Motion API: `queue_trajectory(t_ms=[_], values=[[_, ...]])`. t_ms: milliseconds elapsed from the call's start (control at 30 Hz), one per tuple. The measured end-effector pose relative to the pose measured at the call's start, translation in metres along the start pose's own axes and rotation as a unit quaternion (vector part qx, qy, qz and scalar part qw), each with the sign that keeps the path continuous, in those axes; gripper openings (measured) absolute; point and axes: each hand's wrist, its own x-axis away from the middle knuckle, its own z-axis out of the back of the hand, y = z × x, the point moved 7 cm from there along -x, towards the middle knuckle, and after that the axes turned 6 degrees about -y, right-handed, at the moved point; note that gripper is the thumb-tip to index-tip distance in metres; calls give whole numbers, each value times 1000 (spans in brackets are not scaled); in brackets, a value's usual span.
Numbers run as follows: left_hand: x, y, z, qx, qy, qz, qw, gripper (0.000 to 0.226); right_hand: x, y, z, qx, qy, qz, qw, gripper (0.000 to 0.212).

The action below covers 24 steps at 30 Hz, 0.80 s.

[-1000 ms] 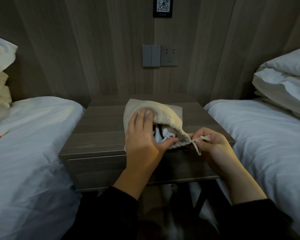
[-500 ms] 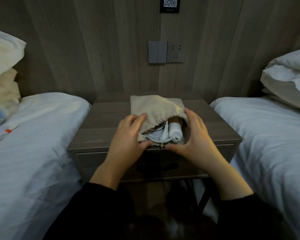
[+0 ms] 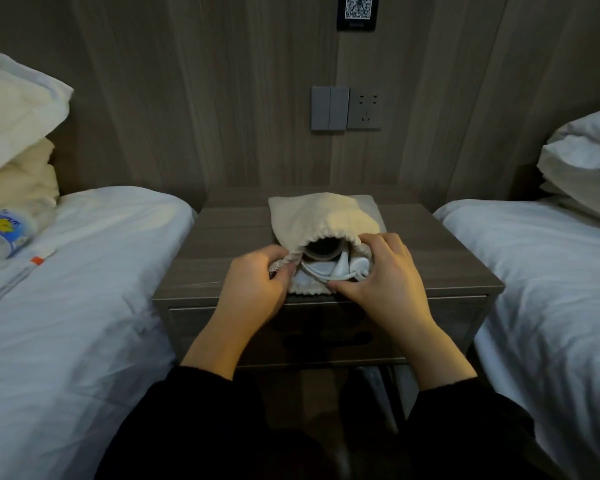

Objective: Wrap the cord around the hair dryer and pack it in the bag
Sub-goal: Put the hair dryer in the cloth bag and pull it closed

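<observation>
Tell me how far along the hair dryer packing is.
Done: the dryer sits inside the bag on the nightstand, its white cord looped at the mouth. In hand: the left hand pinches the bag's rim, and the right hand presses the cord in. Left: tuck the cord fully inside and close the open mouth.

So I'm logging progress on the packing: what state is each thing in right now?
bag: lying on the nightstand, mouth open.
hair dryer: inside the bag, still showing.
cord: looped at the mouth.
left hand: pinching the bag's rim.
right hand: at the mouth's right side, on the cord.
</observation>
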Motion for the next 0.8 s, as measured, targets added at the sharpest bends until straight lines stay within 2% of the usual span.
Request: queue_trajectory(t_ms=[133,200,367,433,533,633,700,800], values=[[1,2,1,8,-46,-26,999,17,-8,0,2,-5,33,-21,999,56],[2,-2,8,5,-28,-20,999,12,-9,8,4,-8,44,-35,998,44],[3,-16,18,-41,9,15,999,15,-2,40,5,-25,-50,-91,994,73],[2,-17,16,-47,8,18,999,18,3,51,9,-12,-58,-120,991,67],[1,-19,11,-120,-5,18,993,28,9,60,12,27,-77,-158,984,42],[3,-12,-1,-196,-23,-14,980,32,16,51,6,71,-108,-129,983,41],[6,-3,-6,-143,-21,-35,989,27,23,46,8,47,-94,-122,987,38],[7,10,1,61,20,-27,998,25,21,41,32,-92,-28,-144,985,40]])
